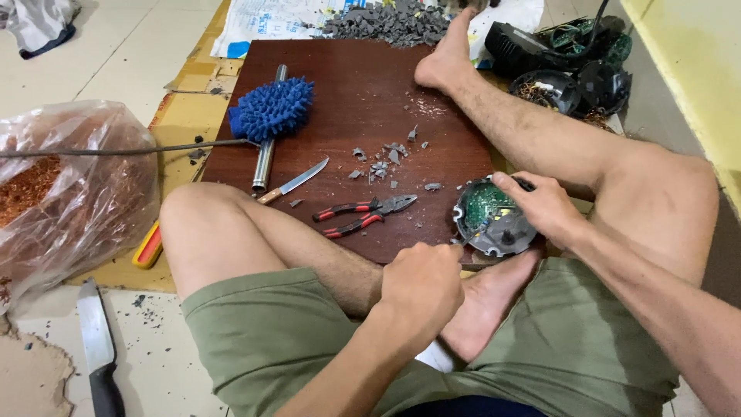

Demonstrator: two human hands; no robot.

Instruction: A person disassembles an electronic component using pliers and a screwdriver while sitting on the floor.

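I sit on the floor with a dark wooden board (363,93) between my legs. My right hand (544,205) grips a round grey casing (492,222) with a green circuit board inside, at the board's near right corner. My left hand (421,282) is closed in a fist just left of the casing, near its rim; whether it holds something small I cannot tell. Red-handled pliers (363,215) lie on the board to the left of the casing. A small knife (297,181) lies beyond them.
A blue fluffy duster head (272,108) on a metal tube (265,158) lies on the board. Grey fragments (386,158) scatter mid-board, with a heap (386,23) behind. More black casings (571,69) sit at back right. A plastic bag (69,193) of copper scrap and a large knife (99,347) lie left.
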